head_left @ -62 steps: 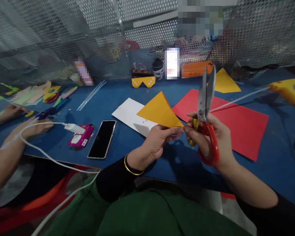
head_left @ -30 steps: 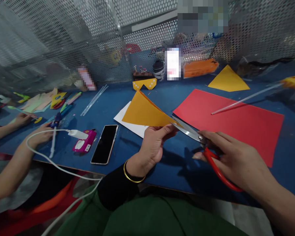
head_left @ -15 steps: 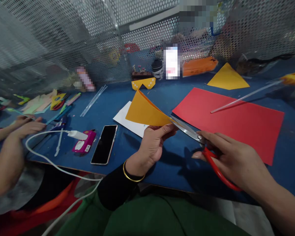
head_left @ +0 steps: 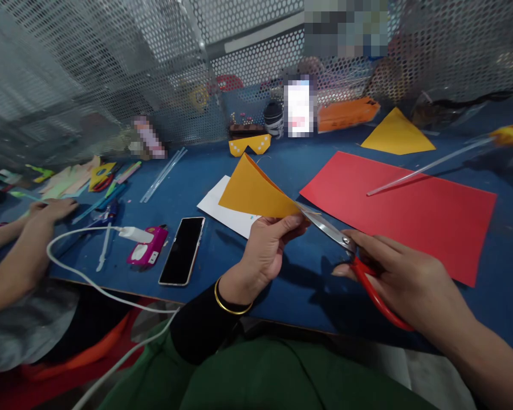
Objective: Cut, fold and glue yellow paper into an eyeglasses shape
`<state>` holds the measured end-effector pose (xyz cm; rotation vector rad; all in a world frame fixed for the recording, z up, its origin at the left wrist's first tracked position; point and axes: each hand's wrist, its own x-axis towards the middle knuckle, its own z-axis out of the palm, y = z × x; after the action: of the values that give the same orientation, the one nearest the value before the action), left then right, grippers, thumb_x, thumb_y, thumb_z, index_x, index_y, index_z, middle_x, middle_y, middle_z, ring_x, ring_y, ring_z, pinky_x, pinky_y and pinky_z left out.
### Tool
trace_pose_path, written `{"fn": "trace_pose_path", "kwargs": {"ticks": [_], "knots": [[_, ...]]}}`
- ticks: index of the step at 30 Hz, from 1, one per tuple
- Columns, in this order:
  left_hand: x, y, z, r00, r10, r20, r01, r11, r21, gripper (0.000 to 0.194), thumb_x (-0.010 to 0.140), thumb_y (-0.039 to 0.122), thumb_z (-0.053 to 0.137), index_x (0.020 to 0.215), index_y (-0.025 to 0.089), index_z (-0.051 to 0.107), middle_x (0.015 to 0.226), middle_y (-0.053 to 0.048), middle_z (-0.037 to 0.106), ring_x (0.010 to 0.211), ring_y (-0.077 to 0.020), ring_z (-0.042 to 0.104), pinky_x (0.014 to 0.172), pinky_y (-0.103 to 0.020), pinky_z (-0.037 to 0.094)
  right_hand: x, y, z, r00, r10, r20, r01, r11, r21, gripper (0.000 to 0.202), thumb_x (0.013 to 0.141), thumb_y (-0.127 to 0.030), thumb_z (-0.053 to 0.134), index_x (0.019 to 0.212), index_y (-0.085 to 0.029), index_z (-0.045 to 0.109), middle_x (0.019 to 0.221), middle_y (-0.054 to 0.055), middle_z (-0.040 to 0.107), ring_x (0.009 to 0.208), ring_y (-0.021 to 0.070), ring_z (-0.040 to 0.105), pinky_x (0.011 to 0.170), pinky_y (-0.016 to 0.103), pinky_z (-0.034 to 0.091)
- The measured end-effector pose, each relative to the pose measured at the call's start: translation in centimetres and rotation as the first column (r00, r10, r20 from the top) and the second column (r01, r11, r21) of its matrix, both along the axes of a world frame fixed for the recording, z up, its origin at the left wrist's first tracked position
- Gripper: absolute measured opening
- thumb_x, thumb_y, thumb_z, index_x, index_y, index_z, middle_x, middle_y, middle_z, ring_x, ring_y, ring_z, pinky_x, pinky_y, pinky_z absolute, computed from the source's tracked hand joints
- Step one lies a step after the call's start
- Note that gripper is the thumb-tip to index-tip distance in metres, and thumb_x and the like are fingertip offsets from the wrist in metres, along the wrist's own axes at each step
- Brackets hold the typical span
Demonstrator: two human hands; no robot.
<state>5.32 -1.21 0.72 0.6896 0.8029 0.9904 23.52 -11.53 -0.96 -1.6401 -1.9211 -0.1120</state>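
Folded yellow paper (head_left: 252,191) is held above the blue table (head_left: 282,304), partly overlapping the white sheet (head_left: 227,213) in view; its narrow tip is pinched between thumb and fingers of the left hand (head_left: 270,247). Red-handled scissors (head_left: 361,272) are gripped by the handles in the right hand (head_left: 414,279), blades placed at that tip. Red sheet (head_left: 406,213) is crossed by a clear glue stick (head_left: 431,167). Dark-screened smartphone (head_left: 182,251) is laid left of the left hand.

folded paper (head_left: 253,189) left of scissors (head_left: 346,241) | phone (head_left: 182,251) left of left hand (head_left: 270,250) | cutout (head_left: 260,144) behind folded paper
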Motion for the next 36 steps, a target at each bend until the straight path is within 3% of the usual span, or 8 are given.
{"fn": "trace_pose_path", "kwargs": {"ticks": [11,17,22,36], "knots": [[0.32,-0.41,0.05,0.999,-0.033,-0.027,0.033,0.999,-0.001,0.023,0.058,0.022,0.087,0.077,0.015,0.077,0.072,-0.002,0.074,0.063,-0.012,0.067,0.068,-0.025,0.053,-0.33,-0.5,-0.25,0.998,-0.052,0.044,0.052,0.999,-0.005,0.062,0.09,-0.071,0.046,0.117,-0.018,0.064,0.083,0.006,0.073,0.054,0.0185,0.066,0.042,0.029,0.043],[0.28,-0.45,0.01,0.999,-0.042,-0.028,0.042,0.999,-0.001,0.021,0.057,0.023,0.087,0.073,0.016,0.076,0.07,-0.002,0.073,0.064,-0.0132,0.067,0.068,-0.026,0.053,-0.37,-0.34,-0.39,0.996,-0.037,0.075,0.035,0.999,0.036,0.056,0.092,-0.065,0.049,0.116,-0.016,0.064,0.088,0.009,0.074,0.063,0.0198,0.07,0.049,0.028,0.047],[0.23,-0.51,0.11,0.998,-0.056,-0.038,0.056,0.998,-0.006,0.02,0.058,0.022,0.086,0.076,0.016,0.078,0.073,-0.003,0.074,0.063,-0.013,0.068,0.071,-0.027,0.053,-0.55,-0.35,-0.13,0.996,-0.029,0.082,0.025,0.998,0.05,0.051,0.095,-0.061,0.048,0.109,-0.016,0.066,0.074,0.005,0.069,0.055,0.0163,0.064,0.048,0.027,0.044],[0.29,-0.63,-0.3,0.99,-0.115,-0.084,0.117,0.993,0.012,0.017,0.061,0.023,0.085,0.076,0.017,0.078,0.075,-0.004,0.075,0.071,-0.0157,0.068,0.075,-0.031,0.054,-0.74,-0.45,-0.26,0.993,-0.089,0.072,0.089,0.996,-0.007,0.062,0.089,-0.072,0.048,0.117,-0.019,0.064,0.083,0.008,0.073,0.056,0.0194,0.065,0.044,0.029,0.04]]}}
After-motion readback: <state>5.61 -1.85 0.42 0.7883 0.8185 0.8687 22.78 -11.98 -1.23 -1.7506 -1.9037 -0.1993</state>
